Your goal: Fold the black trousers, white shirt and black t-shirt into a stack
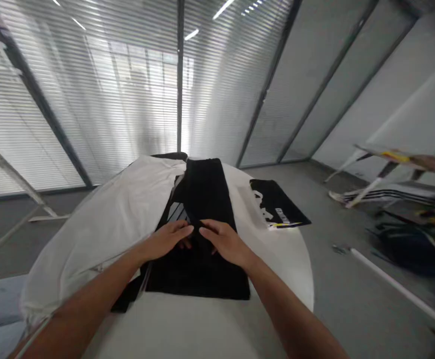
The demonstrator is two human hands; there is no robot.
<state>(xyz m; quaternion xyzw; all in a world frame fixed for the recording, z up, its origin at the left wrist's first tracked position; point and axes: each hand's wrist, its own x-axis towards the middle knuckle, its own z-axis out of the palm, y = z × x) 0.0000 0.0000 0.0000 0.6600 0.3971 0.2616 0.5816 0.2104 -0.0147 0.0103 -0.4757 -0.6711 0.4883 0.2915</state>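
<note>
A long black garment (210, 189) lies spread lengthwise on a white round table (296, 254); whether it is trousers or another piece I cannot tell. Part of it shows a grey patch with dark stripes (177, 213). My left hand (170, 238) is closed on the black cloth near its middle, thumb on top and fingertips partly under a fold. Close beside it, my right hand (225, 242) pinches the same cloth, its thumb almost meeting the left one. The fold between them is dark and hard to make out.
White fabric (116, 209) covers the table's left side, over more black cloth. A black item with white print (277, 203) lies at the right edge. Right on the floor are a white pole (400, 286), a dark heap (412, 244) and a cluttered rack (382, 162).
</note>
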